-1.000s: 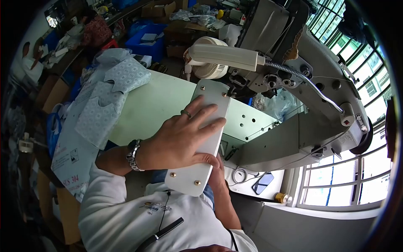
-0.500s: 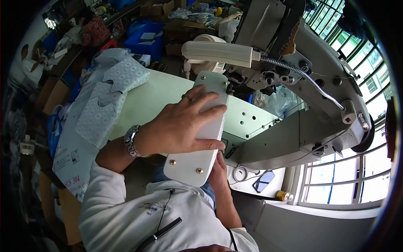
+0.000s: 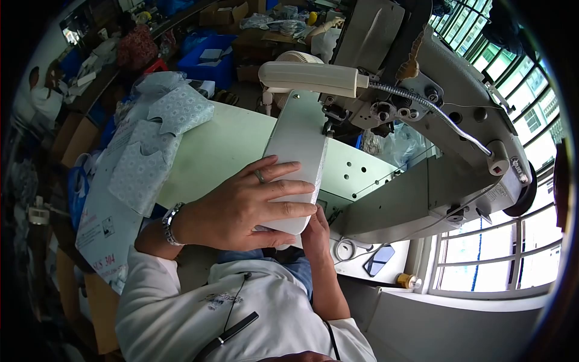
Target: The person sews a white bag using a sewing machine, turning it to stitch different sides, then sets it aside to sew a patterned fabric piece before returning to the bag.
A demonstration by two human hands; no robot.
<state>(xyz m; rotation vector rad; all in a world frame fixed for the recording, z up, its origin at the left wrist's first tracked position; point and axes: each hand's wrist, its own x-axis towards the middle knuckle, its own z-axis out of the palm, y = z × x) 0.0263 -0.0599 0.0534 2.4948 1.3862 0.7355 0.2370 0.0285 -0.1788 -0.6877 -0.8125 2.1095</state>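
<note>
The left hand (image 3: pixel 241 208) lies wide, fingers spread, over the near end of a white board (image 3: pixel 295 142), which reaches across the table's (image 3: pixel 211 157) near edge beside the sewing machine (image 3: pixel 443 63). The right hand (image 3: pixel 315 235) meets its near right corner, grip hidden.

White oblong panel (image 3: pixel 294 145) is held lengthwise, far end positioned just beside needle head of sewing machine (image 3: pixel 392 205), near end directed away from it. Rounded near corner, thin side edge and one far-end metal stud are exposed; near part is partly covered.
</note>
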